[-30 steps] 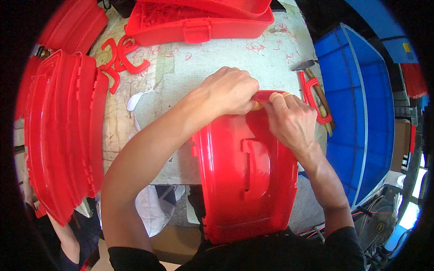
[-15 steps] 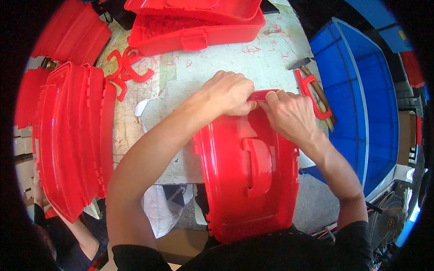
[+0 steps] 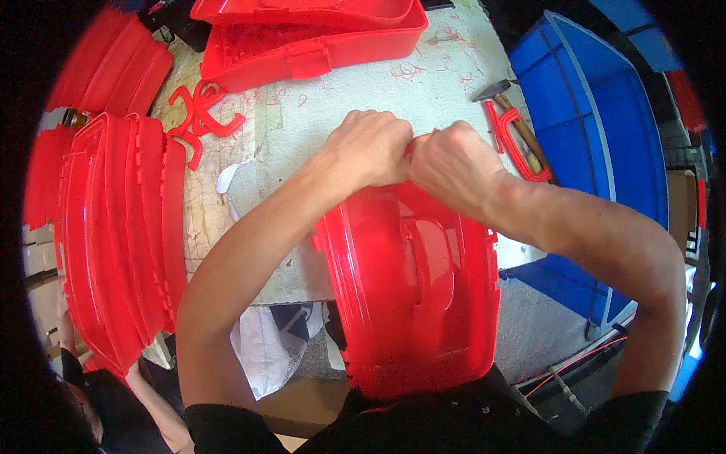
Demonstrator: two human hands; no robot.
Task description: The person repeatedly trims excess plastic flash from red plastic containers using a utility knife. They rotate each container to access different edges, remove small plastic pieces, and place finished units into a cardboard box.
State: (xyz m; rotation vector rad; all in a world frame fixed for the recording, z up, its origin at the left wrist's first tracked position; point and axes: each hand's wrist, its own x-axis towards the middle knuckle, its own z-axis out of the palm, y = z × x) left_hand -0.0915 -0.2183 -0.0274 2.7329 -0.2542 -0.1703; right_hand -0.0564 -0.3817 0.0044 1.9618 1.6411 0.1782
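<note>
A curved red plastic box lid (image 3: 378, 303), with a raised oblong in its middle, leans from the table's front edge toward my body. At its far end my left hand (image 3: 370, 147) is closed in a fist on the rim. Right against it, my right hand (image 3: 457, 163) is also closed there, its wrist turned and the forearm angled out to the right. Only a sliver of red plastic shows between the two fists. Fingertips of both hands are hidden, so exactly how they grip cannot be seen.
Red C-shaped handles (image 3: 200, 113) lie at the table's left. A hammer (image 3: 522, 121) and more red handles (image 3: 514, 144) lie by a blue crate (image 3: 582, 113). Red boxes (image 3: 318, 60) stand at the back; stacked red shells (image 3: 113, 234) and another person's arm (image 3: 159, 412) are at left.
My right hand has rolled over into a fist, and its elbow has swung outward to the right. The red strip visible between my hands is now mostly covered. The lid stays nearly in place.
</note>
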